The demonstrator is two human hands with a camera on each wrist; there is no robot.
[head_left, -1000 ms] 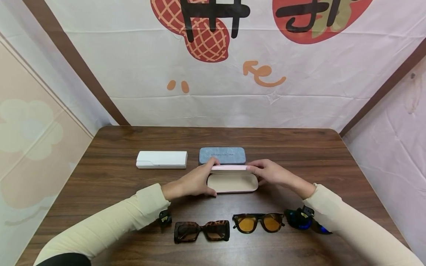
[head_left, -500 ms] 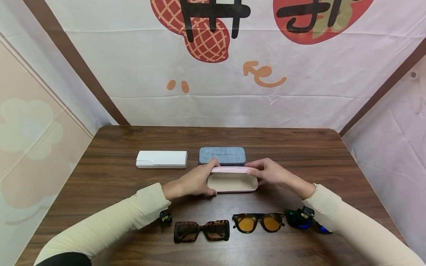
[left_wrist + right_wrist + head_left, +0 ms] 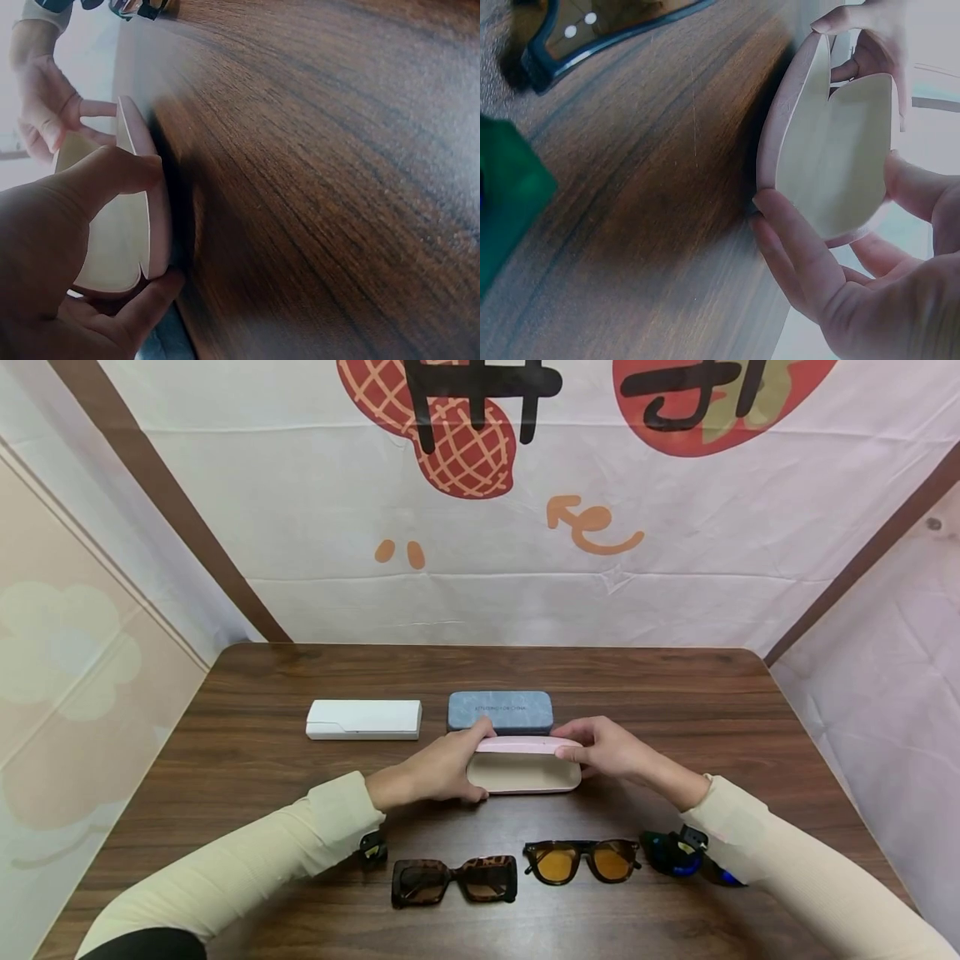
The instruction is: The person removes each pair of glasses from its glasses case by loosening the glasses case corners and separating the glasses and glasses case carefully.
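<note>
A pink glasses case [image 3: 519, 773] with a cream lining lies partly open on the table, its lid [image 3: 521, 744] tilted forward over the bottom half. My left hand [image 3: 448, 767] grips the case's left end, thumb at the front rim and fingers behind. At the other end my right hand [image 3: 611, 748] pinches the lid's edge with the thumb, other fingers low on the case's side. The right wrist view shows bare lining inside the case [image 3: 836, 154]. Just behind stands a closed blue glasses case [image 3: 500, 712], close to the fingertips of both hands.
A white glasses case [image 3: 364, 720] lies to the left. In front are tortoiseshell sunglasses [image 3: 454, 882], yellow-lensed glasses [image 3: 582, 862] and dark blue-green lensed sunglasses [image 3: 667, 854], partly hidden by the right sleeve. The wooden table [image 3: 660, 685] ends at a fabric backdrop.
The pink case's lid has tipped forward and down a little, showing more of its pink outside and less lining. Both hands keep nearly the same place.
</note>
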